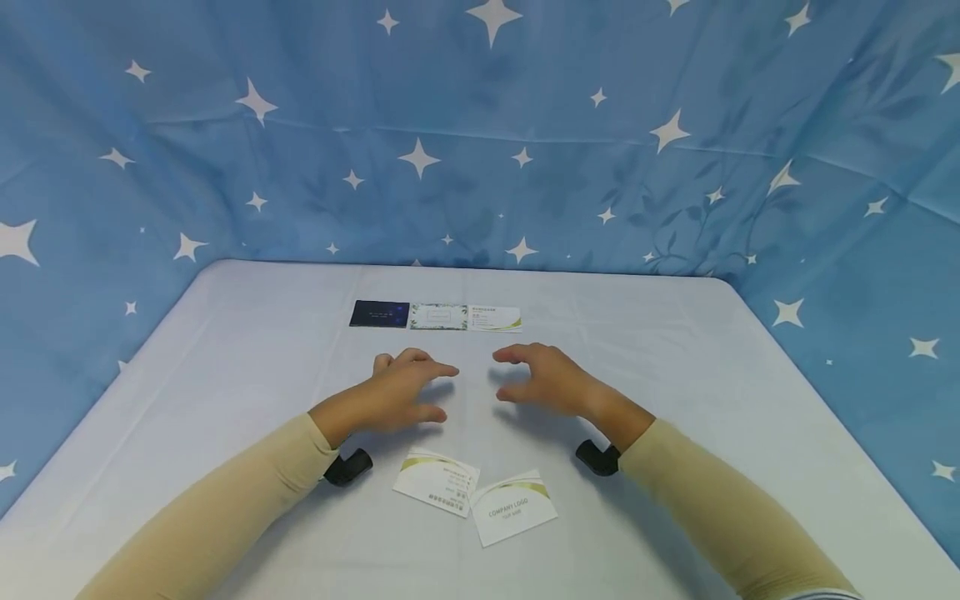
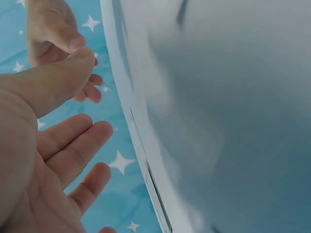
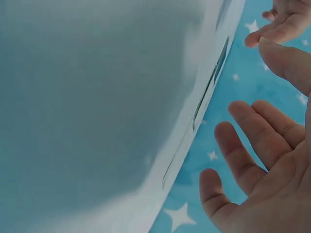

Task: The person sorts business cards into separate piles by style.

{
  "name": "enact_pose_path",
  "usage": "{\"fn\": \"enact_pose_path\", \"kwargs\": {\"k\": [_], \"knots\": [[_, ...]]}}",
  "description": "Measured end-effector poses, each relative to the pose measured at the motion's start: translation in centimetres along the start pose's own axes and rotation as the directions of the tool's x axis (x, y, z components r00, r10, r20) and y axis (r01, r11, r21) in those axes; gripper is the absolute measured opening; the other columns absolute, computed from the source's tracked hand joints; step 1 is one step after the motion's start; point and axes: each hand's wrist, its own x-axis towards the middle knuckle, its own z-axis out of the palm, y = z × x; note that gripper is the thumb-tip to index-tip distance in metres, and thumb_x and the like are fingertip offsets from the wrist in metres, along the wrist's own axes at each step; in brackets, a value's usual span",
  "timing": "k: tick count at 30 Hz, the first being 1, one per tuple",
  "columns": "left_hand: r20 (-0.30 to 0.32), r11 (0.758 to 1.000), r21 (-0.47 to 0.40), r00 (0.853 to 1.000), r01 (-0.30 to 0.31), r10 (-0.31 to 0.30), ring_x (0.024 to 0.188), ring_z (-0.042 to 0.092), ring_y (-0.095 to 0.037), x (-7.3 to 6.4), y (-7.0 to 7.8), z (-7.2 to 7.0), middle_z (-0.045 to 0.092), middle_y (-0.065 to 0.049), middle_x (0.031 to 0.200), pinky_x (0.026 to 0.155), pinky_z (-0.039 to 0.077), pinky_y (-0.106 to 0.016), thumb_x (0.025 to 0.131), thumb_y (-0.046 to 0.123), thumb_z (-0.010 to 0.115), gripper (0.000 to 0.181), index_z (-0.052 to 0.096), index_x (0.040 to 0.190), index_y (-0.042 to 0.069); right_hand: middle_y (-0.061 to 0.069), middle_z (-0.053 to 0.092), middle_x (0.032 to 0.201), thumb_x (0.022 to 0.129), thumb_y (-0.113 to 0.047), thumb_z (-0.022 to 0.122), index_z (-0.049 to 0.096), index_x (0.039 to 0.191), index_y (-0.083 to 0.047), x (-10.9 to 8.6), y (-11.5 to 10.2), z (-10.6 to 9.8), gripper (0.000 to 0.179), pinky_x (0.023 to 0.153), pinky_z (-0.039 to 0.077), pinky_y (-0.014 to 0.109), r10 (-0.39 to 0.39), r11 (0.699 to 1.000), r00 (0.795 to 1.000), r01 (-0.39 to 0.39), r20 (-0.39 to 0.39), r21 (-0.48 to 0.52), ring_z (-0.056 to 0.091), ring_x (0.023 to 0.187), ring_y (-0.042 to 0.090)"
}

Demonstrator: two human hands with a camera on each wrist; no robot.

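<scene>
My left hand (image 1: 399,390) is held over the white table with its fingers loosely bent and nothing in them. Facing it across a gap, my right hand (image 1: 551,385) hovers likewise, thumb and fingers apart. Beyond both hands lie a dark navy business card (image 1: 379,314), a white card with a leafy border (image 1: 438,317) and a white card with a gold corner (image 1: 495,318), side by side in a row. Nearer me are a white business card with lines of text (image 1: 437,481) and a "COMPANY LOGO" card (image 1: 513,507), both askew, their edges meeting. The wrist views show both palms bare.
A white cloth covers the table (image 1: 247,350). Behind it hangs a blue curtain (image 1: 480,200) with white stars. Black wrist devices (image 1: 348,467) show below each wrist, close to the front cards.
</scene>
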Motion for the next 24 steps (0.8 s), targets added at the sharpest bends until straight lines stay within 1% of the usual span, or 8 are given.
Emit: {"fn": "enact_pose_path", "kwargs": {"k": [3, 8, 11, 14, 17, 21, 24], "knots": [[0.004, 1.000, -0.010, 1.000, -0.022, 0.022, 0.137, 0.034, -0.025, -1.0, 0.3, 0.3, 0.059, 0.002, 0.135, 0.095, 0.023, -0.053, 0.089, 0.035, 0.078, 0.062, 0.056, 0.144, 0.019, 0.004, 0.062, 0.133, 0.087, -0.029, 0.079, 0.061, 0.137, -0.010, -0.9, -0.6, 0.8, 0.057, 0.103, 0.040, 0.048, -0.003, 1.000, 1.000, 0.003, 0.014, -0.008, 0.053, 0.125, 0.027], [-0.011, 0.998, -0.021, 0.998, -0.055, 0.054, 0.132, 0.039, -0.024, -2.7, 0.8, 0.6, 0.062, 0.003, 0.129, 0.095, 0.022, -0.055, 0.086, 0.032, 0.081, 0.060, 0.060, 0.140, 0.017, -0.002, 0.063, 0.127, 0.085, -0.031, 0.081, 0.064, 0.133, -0.016, -2.4, -1.9, 2.3, 0.054, 0.100, 0.042, 0.044, -0.011, 0.999, 0.999, 0.013, 0.044, -0.037, 0.055, 0.118, 0.021], [-0.011, 0.996, -0.013, 0.996, -0.090, 0.090, 0.128, 0.042, -0.024, -3.8, 1.1, 1.0, 0.063, 0.005, 0.126, 0.092, 0.023, -0.056, 0.082, 0.032, 0.085, 0.062, 0.063, 0.137, 0.015, -0.003, 0.062, 0.123, 0.085, -0.031, 0.081, 0.064, 0.132, -0.016, -3.2, -2.6, 3.3, 0.053, 0.098, 0.043, 0.042, -0.022, 0.999, 0.996, 0.024, 0.082, -0.025, 0.055, 0.113, 0.019], [-0.004, 0.992, 0.003, 0.992, -0.125, 0.125, 0.124, 0.044, -0.022, -4.9, 1.1, 1.6, 0.064, 0.007, 0.123, 0.087, 0.026, -0.052, 0.076, 0.033, 0.089, 0.067, 0.064, 0.134, 0.014, -0.003, 0.062, 0.121, 0.085, -0.030, 0.081, 0.064, 0.131, -0.015, -3.9, -3.2, 4.1, 0.052, 0.095, 0.044, 0.041, -0.052, 0.998, 0.991, 0.054, 0.120, -0.010, 0.055, 0.110, 0.017], [0.001, 0.988, 0.011, 0.988, -0.154, 0.154, 0.121, 0.045, -0.021, -5.8, 1.0, 1.9, 0.065, 0.008, 0.122, 0.083, 0.026, -0.049, 0.069, 0.035, 0.092, 0.072, 0.065, 0.133, 0.012, -0.004, 0.063, 0.119, 0.084, -0.031, 0.081, 0.065, 0.129, -0.014, -4.4, -3.6, 4.7, 0.051, 0.095, 0.044, 0.040, -0.087, 0.996, 0.987, 0.090, 0.139, -0.018, 0.056, 0.108, 0.016], [0.015, 0.986, 0.019, 0.986, -0.163, 0.163, 0.120, 0.046, -0.019, -6.6, 1.1, 2.1, 0.064, 0.009, 0.120, 0.084, 0.026, -0.049, 0.065, 0.035, 0.093, 0.075, 0.065, 0.131, 0.013, -0.004, 0.065, 0.117, 0.083, -0.034, 0.082, 0.067, 0.127, -0.014, -4.8, -4.0, 5.0, 0.050, 0.097, 0.042, 0.040, -0.113, 0.991, 0.983, 0.122, 0.147, -0.054, 0.056, 0.108, 0.014], [0.019, 0.985, 0.031, 0.985, -0.172, 0.171, 0.118, 0.047, -0.018, -6.9, 1.3, 2.3, 0.064, 0.011, 0.118, 0.084, 0.026, -0.049, 0.067, 0.031, 0.093, 0.071, 0.066, 0.130, 0.013, -0.005, 0.067, 0.117, 0.083, -0.036, 0.082, 0.067, 0.126, -0.014, -4.9, -4.2, 5.0, 0.050, 0.098, 0.040, 0.041, -0.131, 0.986, 0.980, 0.144, 0.151, -0.083, 0.056, 0.107, 0.012]]}}
